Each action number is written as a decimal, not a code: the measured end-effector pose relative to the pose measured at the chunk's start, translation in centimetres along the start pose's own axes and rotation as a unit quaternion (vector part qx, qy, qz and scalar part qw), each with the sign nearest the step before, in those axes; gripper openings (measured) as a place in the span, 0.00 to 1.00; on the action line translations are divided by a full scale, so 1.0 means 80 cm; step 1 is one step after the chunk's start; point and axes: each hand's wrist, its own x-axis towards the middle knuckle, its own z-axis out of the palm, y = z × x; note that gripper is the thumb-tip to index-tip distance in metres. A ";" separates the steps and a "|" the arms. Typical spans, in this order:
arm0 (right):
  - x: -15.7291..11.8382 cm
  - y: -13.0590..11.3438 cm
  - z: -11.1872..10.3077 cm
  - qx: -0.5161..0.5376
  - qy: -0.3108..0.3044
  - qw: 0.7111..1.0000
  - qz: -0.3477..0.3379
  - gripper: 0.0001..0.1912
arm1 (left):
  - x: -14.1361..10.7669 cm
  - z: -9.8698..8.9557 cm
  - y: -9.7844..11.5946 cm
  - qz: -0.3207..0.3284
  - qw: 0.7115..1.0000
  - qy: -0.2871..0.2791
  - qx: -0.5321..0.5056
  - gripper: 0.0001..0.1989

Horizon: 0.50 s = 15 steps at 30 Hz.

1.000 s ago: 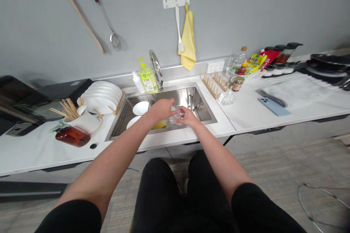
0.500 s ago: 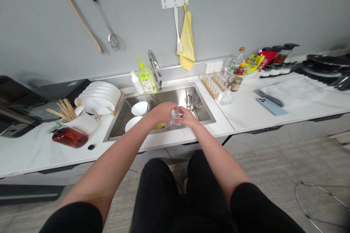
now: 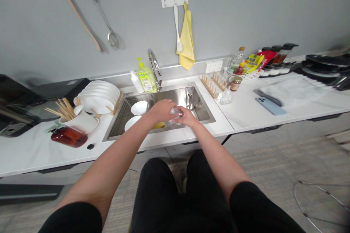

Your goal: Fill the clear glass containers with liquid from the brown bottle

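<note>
Over the front part of the steel sink (image 3: 209, 116), both hands meet around a small clear glass (image 3: 174, 115). My left hand (image 3: 163, 110) is closed on its left side, with the back of the hand hiding most of the fingers. From the right, my right hand (image 3: 187, 116) grips the glass with thumb and fingers. Below my left hand, something yellow (image 3: 158, 125) shows in part inside the sink. Two white bowls are in the sink's left side, a rear bowl (image 3: 139, 107) and a front bowl (image 3: 132, 123) partly covered by my left forearm.
Behind the sink stand a faucet (image 3: 154, 65) and a yellow-green soap bottle (image 3: 147, 80). White plates (image 3: 95, 102) fill a rack at left, near a reddish-brown bottle (image 3: 69, 136). Rightward are a wooden rack (image 3: 210, 85), clear glassware (image 3: 225, 97) and a phone (image 3: 270, 106).
My left hand has lifted slightly and its fingers have shifted on the glass. My right hand keeps its grip in nearly the same place.
</note>
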 end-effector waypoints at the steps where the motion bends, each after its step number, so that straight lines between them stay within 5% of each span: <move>1: 0.000 0.000 0.000 0.000 -0.002 1.000 0.001 0.40 | 0.001 0.000 0.000 -0.018 1.000 -0.012 0.003 0.16; 4: -0.001 -0.001 0.000 -0.010 -0.008 1.000 0.003 0.39 | 0.005 -0.003 -0.002 0.002 0.998 -0.054 -0.031 0.12; 8: 0.000 -0.003 -0.001 -0.003 -0.011 1.000 0.002 0.39 | 0.003 -0.004 -0.006 0.094 0.988 -0.034 -0.115 0.27; 12: 0.000 -0.003 -0.001 -0.005 -0.003 1.000 0.000 0.42 | -0.002 0.000 -0.002 -0.027 0.996 0.034 -0.079 0.32; 15: 0.000 -0.003 -0.001 0.003 -0.008 1.000 0.009 0.42 | -0.002 0.004 0.001 -0.065 0.996 0.011 -0.061 0.23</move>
